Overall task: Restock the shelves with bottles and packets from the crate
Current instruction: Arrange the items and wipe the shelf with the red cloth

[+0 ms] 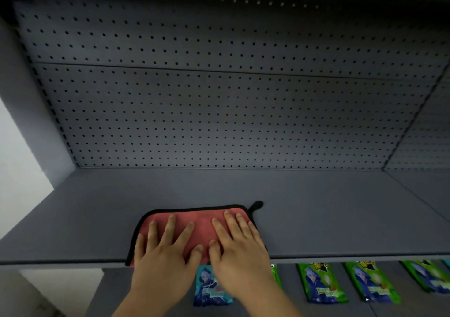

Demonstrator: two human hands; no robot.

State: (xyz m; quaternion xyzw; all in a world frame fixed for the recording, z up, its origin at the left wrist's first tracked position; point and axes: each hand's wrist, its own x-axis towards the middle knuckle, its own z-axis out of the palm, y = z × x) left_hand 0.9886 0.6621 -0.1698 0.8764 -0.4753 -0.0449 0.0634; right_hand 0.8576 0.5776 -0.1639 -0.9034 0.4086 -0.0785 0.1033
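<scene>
Both hands, the left hand (163, 251) and right hand (237, 241), lie flat with straight fingers, released, pressing a soft pink cloth with black edging (202, 229) onto the front of the bare grey metal shelf (316, 214). The cloth looks light and limp, best pinched at a hem or its black loop (257, 204). Glossy green and blue snack packets (321, 282), likely light and slippery, lie on the shelf below; no crate shows. The upper shelf offers wide room back to the perforated panel (219, 112); the cloth overhangs the front lip.

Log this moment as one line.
left hand: flat on cloth | right hand: flat on cloth | cloth: on shelf front edge | packets: lower shelf
</scene>
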